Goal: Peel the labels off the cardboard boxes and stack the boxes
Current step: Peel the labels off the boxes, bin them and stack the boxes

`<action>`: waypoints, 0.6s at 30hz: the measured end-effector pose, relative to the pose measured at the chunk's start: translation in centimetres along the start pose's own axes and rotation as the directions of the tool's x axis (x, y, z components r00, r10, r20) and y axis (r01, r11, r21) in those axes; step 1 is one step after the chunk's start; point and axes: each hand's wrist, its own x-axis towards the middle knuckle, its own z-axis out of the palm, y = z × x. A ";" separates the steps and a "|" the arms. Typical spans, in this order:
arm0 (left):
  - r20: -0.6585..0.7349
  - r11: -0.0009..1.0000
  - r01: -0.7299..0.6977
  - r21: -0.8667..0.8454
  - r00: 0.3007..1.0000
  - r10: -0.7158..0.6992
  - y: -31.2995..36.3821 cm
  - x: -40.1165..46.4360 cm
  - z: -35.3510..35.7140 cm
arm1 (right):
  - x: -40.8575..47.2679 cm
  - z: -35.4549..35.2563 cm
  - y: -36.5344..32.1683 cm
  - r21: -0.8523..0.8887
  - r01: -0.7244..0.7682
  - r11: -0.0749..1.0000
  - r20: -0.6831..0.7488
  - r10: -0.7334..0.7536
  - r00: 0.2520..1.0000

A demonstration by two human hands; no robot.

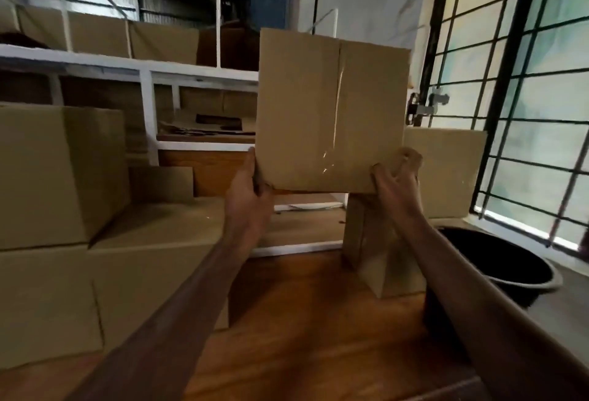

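Currently, I see the left hand [250, 190] gripping the lower left edge of a brown, square-faced cardboard box [331, 110], fingers curled round that edge with the thumb on the near face. The right hand [396, 177] clamps the lower right corner, fingers [411, 158] wrapped behind the corner. The box is held upright in the air between both hands, its taped centre seam facing me. Directly below the right-hand fingers stands a smaller brown cardboard box [379, 260] on the brown wooden table [302, 337]. Left of the left-hand fingers sits a stack of large brown cardboard boxes [63, 225]. Right of the right-hand fingers are a black round plastic tub [510, 260] and a barred window [526, 81]. Beyond the fingers stands a white shelf frame [149, 72].
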 end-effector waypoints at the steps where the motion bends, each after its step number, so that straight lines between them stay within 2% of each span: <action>1: 0.019 1.000 -0.005 0.024 1.000 0.005 -0.3 -1.2 -0.2 | -1.4 -0.4 0.4 -0.009 -0.019 1.000 0.003 0.019 1.000; 4: 0.114 1.000 -0.001 0.003 0.994 0.001 -2.0 -4.9 -0.8 | -5.5 -1.5 1.9 -0.058 -0.053 0.997 0.029 0.055 0.998; 6: 0.127 1.000 0.028 0.000 0.992 -0.028 -3.7 -7.4 -1.0 | -8.0 -1.8 3.2 -0.081 -0.080 0.993 0.043 0.084 0.996; 12: 0.183 0.969 0.249 0.006 0.952 -0.246 -8.9 -14.7 -0.7 | -14.6 -2.5 8.2 -0.129 -0.191 0.973 0.143 0.209 0.967; 18: 0.152 0.904 0.425 0.042 0.892 -0.426 -11.6 -19.6 -0.4 | -18.9 -2.4 12.7 -0.132 -0.282 0.950 0.226 0.306 0.925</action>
